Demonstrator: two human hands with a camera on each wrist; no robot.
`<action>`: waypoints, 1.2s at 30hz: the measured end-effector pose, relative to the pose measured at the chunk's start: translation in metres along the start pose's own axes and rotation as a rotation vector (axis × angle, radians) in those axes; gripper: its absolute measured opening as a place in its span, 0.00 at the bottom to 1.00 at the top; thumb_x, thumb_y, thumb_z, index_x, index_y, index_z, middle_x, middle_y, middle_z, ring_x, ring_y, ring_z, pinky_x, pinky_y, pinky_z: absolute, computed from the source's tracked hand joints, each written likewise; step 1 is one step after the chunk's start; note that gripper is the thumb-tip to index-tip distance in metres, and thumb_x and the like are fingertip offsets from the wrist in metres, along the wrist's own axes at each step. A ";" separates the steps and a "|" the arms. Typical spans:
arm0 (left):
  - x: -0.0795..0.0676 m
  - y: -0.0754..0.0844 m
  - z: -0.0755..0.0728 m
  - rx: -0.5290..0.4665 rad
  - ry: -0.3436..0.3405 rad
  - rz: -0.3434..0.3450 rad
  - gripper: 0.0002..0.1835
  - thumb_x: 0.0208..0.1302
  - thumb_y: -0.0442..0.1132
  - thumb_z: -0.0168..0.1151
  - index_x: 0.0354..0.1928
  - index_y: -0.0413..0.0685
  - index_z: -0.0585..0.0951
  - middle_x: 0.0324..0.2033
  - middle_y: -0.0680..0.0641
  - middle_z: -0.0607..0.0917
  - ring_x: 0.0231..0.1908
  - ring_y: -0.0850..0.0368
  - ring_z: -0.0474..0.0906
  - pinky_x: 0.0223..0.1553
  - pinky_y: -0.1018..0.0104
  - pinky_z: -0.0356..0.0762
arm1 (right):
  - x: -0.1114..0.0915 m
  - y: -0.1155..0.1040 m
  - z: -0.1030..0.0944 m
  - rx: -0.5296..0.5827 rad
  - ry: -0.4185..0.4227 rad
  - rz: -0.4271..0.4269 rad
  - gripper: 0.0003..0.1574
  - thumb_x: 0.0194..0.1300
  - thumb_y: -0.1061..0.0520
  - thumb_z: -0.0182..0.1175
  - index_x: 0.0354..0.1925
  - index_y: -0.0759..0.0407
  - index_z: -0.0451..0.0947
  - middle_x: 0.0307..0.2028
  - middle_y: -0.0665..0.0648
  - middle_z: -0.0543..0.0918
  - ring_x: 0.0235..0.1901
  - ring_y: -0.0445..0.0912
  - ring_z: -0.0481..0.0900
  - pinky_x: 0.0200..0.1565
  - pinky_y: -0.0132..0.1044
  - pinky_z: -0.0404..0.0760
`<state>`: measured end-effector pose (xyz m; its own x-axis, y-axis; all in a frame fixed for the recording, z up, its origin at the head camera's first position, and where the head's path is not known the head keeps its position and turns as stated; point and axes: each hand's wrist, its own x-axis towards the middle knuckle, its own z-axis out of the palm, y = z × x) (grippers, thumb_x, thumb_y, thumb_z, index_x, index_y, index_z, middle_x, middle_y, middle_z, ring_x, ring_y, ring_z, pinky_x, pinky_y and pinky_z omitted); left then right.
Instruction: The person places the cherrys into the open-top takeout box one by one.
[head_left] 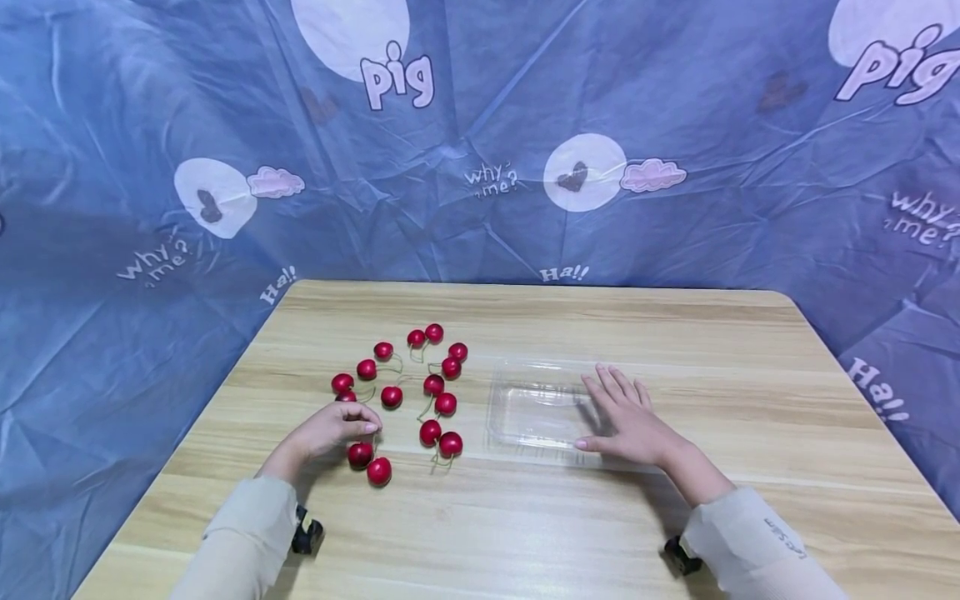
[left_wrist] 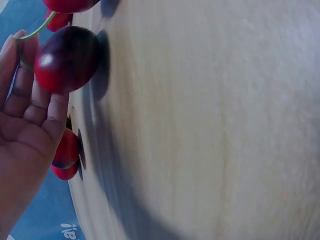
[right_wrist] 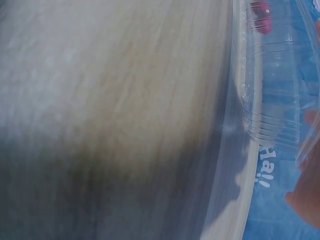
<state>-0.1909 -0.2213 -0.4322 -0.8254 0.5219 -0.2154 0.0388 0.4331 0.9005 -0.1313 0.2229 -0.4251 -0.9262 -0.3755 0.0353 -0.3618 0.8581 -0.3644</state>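
My left hand (head_left: 330,432) pinches the green stem (left_wrist: 37,31) of a pair of cherries between thumb and fingertips. One dark red cherry (left_wrist: 67,59) of this pair hangs by the fingers in the left wrist view, close over the table. In the head view the pair's nearer cherry (head_left: 379,472) shows just below the hand. On the right, my right hand (head_left: 632,423) spreads its straight fingers at the right end of a clear plastic box (head_left: 536,417). Its thumb lies along the box's near edge.
Several pairs of red cherries (head_left: 446,404) with stems lie left of the box on the wooden table (head_left: 540,533). Others, such as a cherry (head_left: 366,369), lie beyond the left hand. A blue printed cloth (head_left: 480,225) hangs behind the table.
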 end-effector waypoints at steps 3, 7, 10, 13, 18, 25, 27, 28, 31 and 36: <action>0.000 0.003 0.000 -0.013 0.007 0.015 0.11 0.56 0.36 0.56 0.34 0.31 0.76 0.32 0.48 0.77 0.36 0.56 0.71 0.43 0.64 0.68 | 0.001 0.001 -0.001 -0.001 0.007 -0.004 0.61 0.45 0.29 0.55 0.65 0.61 0.44 0.64 0.67 0.41 0.62 0.60 0.36 0.56 0.63 0.34; -0.002 0.009 0.001 -0.030 0.027 0.025 0.12 0.56 0.36 0.55 0.35 0.31 0.75 0.31 0.46 0.78 0.36 0.56 0.73 0.44 0.63 0.69 | 0.001 0.001 0.000 -0.010 0.016 -0.007 0.61 0.44 0.29 0.55 0.64 0.62 0.45 0.63 0.67 0.41 0.61 0.61 0.37 0.55 0.63 0.35; -0.003 0.013 0.003 -0.060 0.050 0.038 0.13 0.56 0.38 0.56 0.35 0.32 0.75 0.31 0.46 0.78 0.35 0.56 0.74 0.43 0.61 0.70 | 0.000 0.001 0.001 -0.014 0.021 -0.009 0.61 0.44 0.29 0.55 0.64 0.61 0.45 0.64 0.67 0.41 0.61 0.61 0.37 0.55 0.64 0.35; -0.004 0.014 0.005 -0.101 0.059 0.109 0.12 0.56 0.40 0.56 0.34 0.36 0.76 0.30 0.47 0.79 0.34 0.57 0.74 0.42 0.60 0.72 | -0.001 0.000 0.002 -0.009 0.023 -0.007 0.61 0.44 0.29 0.55 0.65 0.60 0.45 0.64 0.66 0.40 0.61 0.61 0.37 0.55 0.64 0.35; -0.003 0.019 0.007 -0.155 0.098 0.156 0.11 0.57 0.40 0.56 0.36 0.38 0.77 0.30 0.48 0.80 0.34 0.57 0.75 0.42 0.59 0.73 | -0.001 -0.001 0.002 -0.002 0.025 -0.004 0.62 0.43 0.29 0.55 0.64 0.61 0.45 0.64 0.66 0.41 0.61 0.61 0.37 0.55 0.64 0.34; -0.003 0.037 0.016 -0.188 0.238 0.038 0.14 0.56 0.37 0.56 0.39 0.32 0.74 0.35 0.44 0.79 0.36 0.58 0.75 0.45 0.62 0.71 | -0.002 -0.002 0.002 -0.003 0.028 0.003 0.61 0.44 0.29 0.55 0.64 0.62 0.46 0.63 0.67 0.42 0.61 0.61 0.38 0.55 0.63 0.34; -0.002 0.041 0.019 -0.215 0.255 0.057 0.14 0.56 0.36 0.56 0.39 0.30 0.73 0.35 0.41 0.79 0.35 0.58 0.76 0.44 0.64 0.73 | -0.003 -0.002 0.002 0.001 0.029 0.003 0.61 0.44 0.29 0.55 0.64 0.62 0.46 0.63 0.67 0.42 0.61 0.61 0.38 0.55 0.64 0.34; -0.001 0.043 0.021 -0.230 0.262 0.062 0.14 0.57 0.35 0.56 0.39 0.29 0.73 0.35 0.40 0.79 0.35 0.59 0.76 0.43 0.65 0.73 | -0.003 -0.003 0.003 0.003 0.029 0.002 0.61 0.44 0.29 0.55 0.64 0.62 0.46 0.63 0.67 0.42 0.61 0.61 0.38 0.55 0.63 0.34; 0.003 0.047 0.026 -0.288 0.271 0.079 0.13 0.57 0.33 0.54 0.39 0.27 0.72 0.35 0.37 0.79 0.33 0.59 0.77 0.42 0.66 0.74 | -0.003 -0.003 0.003 0.001 0.028 0.001 0.61 0.43 0.28 0.55 0.64 0.62 0.46 0.63 0.67 0.42 0.61 0.61 0.38 0.56 0.63 0.34; 0.010 0.054 0.036 -0.372 0.307 0.073 0.12 0.57 0.32 0.54 0.38 0.26 0.72 0.31 0.41 0.80 0.32 0.59 0.78 0.42 0.62 0.75 | -0.002 -0.002 0.002 0.006 0.030 0.003 0.62 0.43 0.28 0.55 0.64 0.62 0.47 0.63 0.67 0.43 0.61 0.61 0.38 0.55 0.63 0.34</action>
<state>-0.1767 -0.1663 -0.3991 -0.9582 0.2759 -0.0756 -0.0549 0.0820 0.9951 -0.1280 0.2211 -0.4261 -0.9299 -0.3625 0.0622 -0.3588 0.8568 -0.3704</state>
